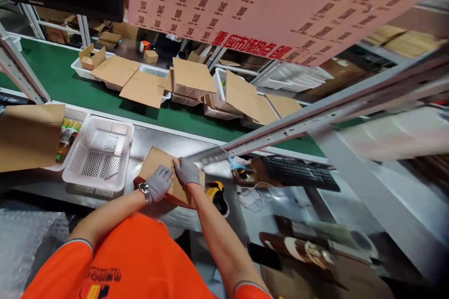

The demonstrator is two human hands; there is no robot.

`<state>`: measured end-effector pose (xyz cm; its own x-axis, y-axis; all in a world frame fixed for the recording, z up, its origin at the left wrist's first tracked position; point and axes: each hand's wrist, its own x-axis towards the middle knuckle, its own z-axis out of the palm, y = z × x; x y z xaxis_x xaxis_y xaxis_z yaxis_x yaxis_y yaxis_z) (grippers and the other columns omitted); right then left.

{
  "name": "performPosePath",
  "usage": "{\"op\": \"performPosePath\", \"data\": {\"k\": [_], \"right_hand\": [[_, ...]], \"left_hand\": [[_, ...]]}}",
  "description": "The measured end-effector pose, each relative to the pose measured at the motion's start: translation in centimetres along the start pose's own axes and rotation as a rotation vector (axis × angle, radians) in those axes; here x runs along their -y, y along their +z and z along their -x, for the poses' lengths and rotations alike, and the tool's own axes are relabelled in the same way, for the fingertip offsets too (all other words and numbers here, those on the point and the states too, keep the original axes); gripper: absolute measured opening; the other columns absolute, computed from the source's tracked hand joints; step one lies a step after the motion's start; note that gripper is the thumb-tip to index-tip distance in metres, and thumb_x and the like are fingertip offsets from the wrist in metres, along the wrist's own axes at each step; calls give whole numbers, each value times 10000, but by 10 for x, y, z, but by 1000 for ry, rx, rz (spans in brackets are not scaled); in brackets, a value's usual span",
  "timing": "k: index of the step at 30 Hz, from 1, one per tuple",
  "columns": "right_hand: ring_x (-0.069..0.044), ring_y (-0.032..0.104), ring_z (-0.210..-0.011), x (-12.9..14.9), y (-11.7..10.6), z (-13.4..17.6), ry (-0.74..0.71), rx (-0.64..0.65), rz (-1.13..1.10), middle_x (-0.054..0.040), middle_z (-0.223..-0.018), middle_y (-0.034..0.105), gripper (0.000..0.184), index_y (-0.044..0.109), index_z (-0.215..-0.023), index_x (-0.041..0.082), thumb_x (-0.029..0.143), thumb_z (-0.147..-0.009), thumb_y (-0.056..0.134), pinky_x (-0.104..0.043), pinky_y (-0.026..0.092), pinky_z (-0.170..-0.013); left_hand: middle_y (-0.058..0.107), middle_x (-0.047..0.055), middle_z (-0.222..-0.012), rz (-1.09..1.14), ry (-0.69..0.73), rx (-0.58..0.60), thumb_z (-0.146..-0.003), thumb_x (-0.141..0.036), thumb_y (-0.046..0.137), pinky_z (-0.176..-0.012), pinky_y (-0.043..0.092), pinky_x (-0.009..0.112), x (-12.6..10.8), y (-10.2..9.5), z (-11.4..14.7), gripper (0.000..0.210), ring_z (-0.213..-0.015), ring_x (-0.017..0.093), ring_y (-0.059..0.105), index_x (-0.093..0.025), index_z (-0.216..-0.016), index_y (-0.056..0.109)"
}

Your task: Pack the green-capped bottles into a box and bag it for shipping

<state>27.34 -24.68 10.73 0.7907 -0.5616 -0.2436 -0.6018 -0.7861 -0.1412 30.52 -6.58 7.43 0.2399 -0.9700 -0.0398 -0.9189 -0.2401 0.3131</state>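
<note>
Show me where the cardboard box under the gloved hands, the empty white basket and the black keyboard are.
cardboard box (154,161): head view, on its bare top flap, left of the hands.
white basket (84,161): head view, on its perforated left wall.
keyboard (298,174): head view, on the middle keys.

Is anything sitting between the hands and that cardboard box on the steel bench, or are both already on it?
Nothing visible is in the way. The left hand and the right hand, both in grey gloves, rest directly on top of the cardboard box. The white basket stands to its left and the yellow scanner to its right, both clear of the hands.
</note>
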Motion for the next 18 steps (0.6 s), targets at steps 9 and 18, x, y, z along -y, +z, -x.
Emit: {"op": "performPosePath", "data": {"k": [9, 18], "right_hand": [[-360, 657, -1427, -44, 14, 21, -121, -156, -143, -242, -1521, 752, 530, 671, -1562, 83, 381, -1137, 563, -455, 455, -1274], [-406, 727, -1257, -229, 70, 46, 470, -398, -515, -208, -1246, 769, 460, 726, -1342, 178, 477, -1024, 578, -547, 570, -1151]], "left_hand": [[472, 300, -1844, 64, 66, 95, -925, -385, 804, -1500, 196, 686, 17, 16, -7, 904, -1762, 475, 404, -62, -1734, 564], [496, 229, -1845, 88, 172, 152, -799, -321, 910, -1486, 233, 687, 51, 2, -39, 932, -1758, 448, 426, -165, -1676, 635]]}}
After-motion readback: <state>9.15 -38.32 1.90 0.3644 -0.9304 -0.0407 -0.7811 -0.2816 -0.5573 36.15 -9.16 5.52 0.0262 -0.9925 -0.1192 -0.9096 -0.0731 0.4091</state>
